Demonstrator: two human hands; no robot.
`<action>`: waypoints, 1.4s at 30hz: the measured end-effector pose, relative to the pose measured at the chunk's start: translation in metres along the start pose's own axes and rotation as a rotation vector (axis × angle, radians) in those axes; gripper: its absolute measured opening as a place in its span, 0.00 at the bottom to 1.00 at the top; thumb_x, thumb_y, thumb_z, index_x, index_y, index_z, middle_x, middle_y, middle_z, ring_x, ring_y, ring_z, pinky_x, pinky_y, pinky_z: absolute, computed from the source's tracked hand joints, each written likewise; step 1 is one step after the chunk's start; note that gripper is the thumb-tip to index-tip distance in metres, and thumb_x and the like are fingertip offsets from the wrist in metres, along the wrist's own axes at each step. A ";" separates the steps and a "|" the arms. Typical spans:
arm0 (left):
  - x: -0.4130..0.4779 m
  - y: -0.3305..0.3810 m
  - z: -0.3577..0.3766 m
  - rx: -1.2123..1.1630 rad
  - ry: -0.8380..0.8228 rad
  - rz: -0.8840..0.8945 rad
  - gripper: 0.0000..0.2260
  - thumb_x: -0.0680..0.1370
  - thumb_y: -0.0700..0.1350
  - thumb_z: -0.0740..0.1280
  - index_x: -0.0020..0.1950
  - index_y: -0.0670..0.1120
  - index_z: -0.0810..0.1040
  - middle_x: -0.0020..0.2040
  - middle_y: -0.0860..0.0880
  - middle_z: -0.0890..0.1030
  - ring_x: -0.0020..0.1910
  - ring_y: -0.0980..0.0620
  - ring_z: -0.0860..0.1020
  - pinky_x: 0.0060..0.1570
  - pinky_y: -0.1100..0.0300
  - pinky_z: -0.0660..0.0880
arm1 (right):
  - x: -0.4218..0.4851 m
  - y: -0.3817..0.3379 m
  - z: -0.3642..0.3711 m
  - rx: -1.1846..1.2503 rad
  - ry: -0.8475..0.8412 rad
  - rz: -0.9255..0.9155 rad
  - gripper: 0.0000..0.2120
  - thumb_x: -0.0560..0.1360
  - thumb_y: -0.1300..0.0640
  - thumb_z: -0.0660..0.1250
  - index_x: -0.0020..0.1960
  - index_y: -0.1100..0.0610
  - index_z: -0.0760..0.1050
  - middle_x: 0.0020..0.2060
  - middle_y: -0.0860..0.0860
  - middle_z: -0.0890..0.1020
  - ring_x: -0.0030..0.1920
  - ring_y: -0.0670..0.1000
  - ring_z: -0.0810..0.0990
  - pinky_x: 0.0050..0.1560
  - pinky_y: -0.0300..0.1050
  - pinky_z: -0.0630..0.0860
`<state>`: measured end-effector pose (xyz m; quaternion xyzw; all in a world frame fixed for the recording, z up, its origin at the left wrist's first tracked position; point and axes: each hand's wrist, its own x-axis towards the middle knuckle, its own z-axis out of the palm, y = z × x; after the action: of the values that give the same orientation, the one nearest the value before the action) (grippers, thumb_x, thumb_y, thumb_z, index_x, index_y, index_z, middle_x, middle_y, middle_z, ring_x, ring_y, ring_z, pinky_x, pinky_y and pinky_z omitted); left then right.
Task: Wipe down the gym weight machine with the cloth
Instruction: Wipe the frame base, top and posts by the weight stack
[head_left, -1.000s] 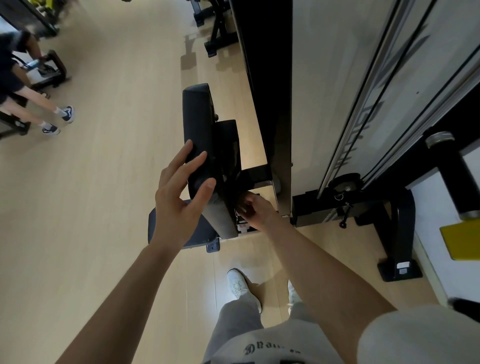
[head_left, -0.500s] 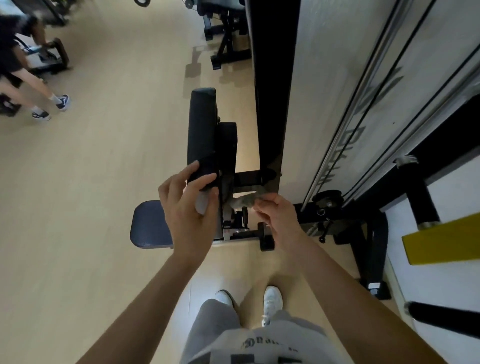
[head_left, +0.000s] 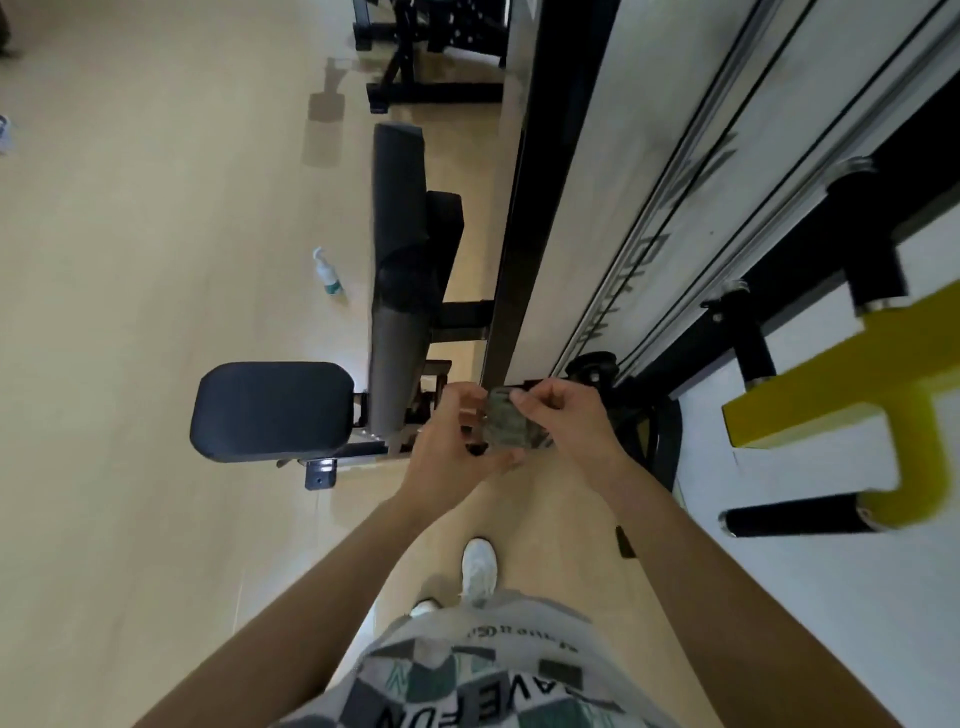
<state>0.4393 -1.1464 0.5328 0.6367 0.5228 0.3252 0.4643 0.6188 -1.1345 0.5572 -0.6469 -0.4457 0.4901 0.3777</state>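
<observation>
A small grey-green cloth (head_left: 508, 423) is held between both hands in front of me, above the floor. My right hand (head_left: 563, 421) pinches its upper right edge. My left hand (head_left: 452, 441) cups it from the left, thumb under the cloth and fingers curled at its side. The weight machine stands just beyond: a black padded seat (head_left: 270, 408), a long black back pad (head_left: 400, 270) tilted away from me, and a black upright post (head_left: 540, 171) beside a white shroud with cables (head_left: 670, 171).
A small white spray bottle (head_left: 326, 271) stands on the wooden floor left of the back pad. A yellow handle frame (head_left: 841, 405) with black grips juts out at the right. Another black machine base (head_left: 431, 67) sits farther back. My white shoes (head_left: 479, 569) are below.
My left hand has left the back pad and come to the cloth. My right hand drew the cloth back from the seat bracket. I have stepped back from the machine.
</observation>
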 end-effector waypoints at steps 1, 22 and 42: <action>-0.004 0.000 0.001 -0.026 0.013 -0.008 0.29 0.68 0.46 0.82 0.61 0.52 0.69 0.54 0.55 0.80 0.51 0.56 0.82 0.48 0.54 0.83 | -0.005 -0.001 0.001 0.000 -0.007 0.011 0.12 0.76 0.54 0.73 0.44 0.64 0.81 0.37 0.58 0.82 0.36 0.45 0.79 0.37 0.36 0.77; -0.040 0.015 -0.011 -0.396 0.198 -0.209 0.07 0.83 0.44 0.65 0.48 0.44 0.79 0.41 0.49 0.81 0.38 0.60 0.79 0.44 0.57 0.78 | -0.074 0.012 -0.046 -0.149 -0.179 0.033 0.22 0.70 0.65 0.77 0.60 0.54 0.77 0.50 0.58 0.81 0.50 0.56 0.83 0.49 0.45 0.83; 0.148 -0.038 0.069 -0.678 0.644 -0.123 0.05 0.80 0.45 0.69 0.55 0.51 0.81 0.52 0.49 0.84 0.56 0.47 0.83 0.59 0.49 0.80 | 0.157 0.040 -0.011 0.053 0.197 -0.308 0.11 0.77 0.63 0.69 0.55 0.50 0.82 0.47 0.46 0.85 0.47 0.43 0.84 0.53 0.41 0.81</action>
<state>0.5232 -1.0194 0.4626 0.2838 0.5411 0.6305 0.4787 0.6567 -0.9993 0.4757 -0.6058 -0.4874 0.3724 0.5068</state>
